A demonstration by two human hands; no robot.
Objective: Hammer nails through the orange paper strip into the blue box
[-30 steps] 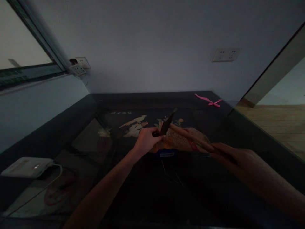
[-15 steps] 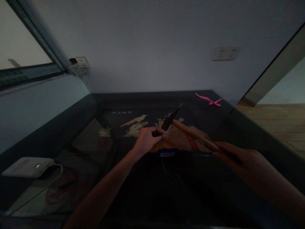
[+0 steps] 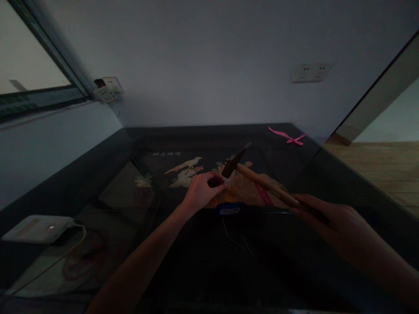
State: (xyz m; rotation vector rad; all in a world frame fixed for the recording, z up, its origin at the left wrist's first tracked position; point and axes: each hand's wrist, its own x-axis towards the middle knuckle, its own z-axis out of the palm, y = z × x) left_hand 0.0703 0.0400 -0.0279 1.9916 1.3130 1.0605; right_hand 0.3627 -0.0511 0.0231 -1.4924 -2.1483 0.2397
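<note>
My right hand (image 3: pixel 330 218) grips the wooden handle of a hammer (image 3: pixel 258 178), whose dark head slants just above and beside my left fingertips. My left hand (image 3: pixel 204 189) is closed in a pinch; what sits between thumb and finger is too small and dark to make out. Under the hammer lies a tan, dark-dotted piece (image 3: pixel 245 187) with a pinkish-red stripe. A small blue item (image 3: pixel 231 209) with a pale label is in front of it. Closer to me, thin wire-like pieces (image 3: pixel 234 240) rest on the dark tabletop.
A white power bank (image 3: pixel 39 229) with a plugged-in cable (image 3: pixel 49 268) is at the left of the black glossy table (image 3: pixel 203 136). A pink ribbon bow (image 3: pixel 290 138) lies at the back right. Behind are the wall and its sockets (image 3: pixel 312 73). A bird-and-flower picture (image 3: pixel 185 172) decorates the tabletop.
Almost nothing differs. The hammer head and both hands stay in nearly the same place, with only a very slight shift of the left fingertips.
</note>
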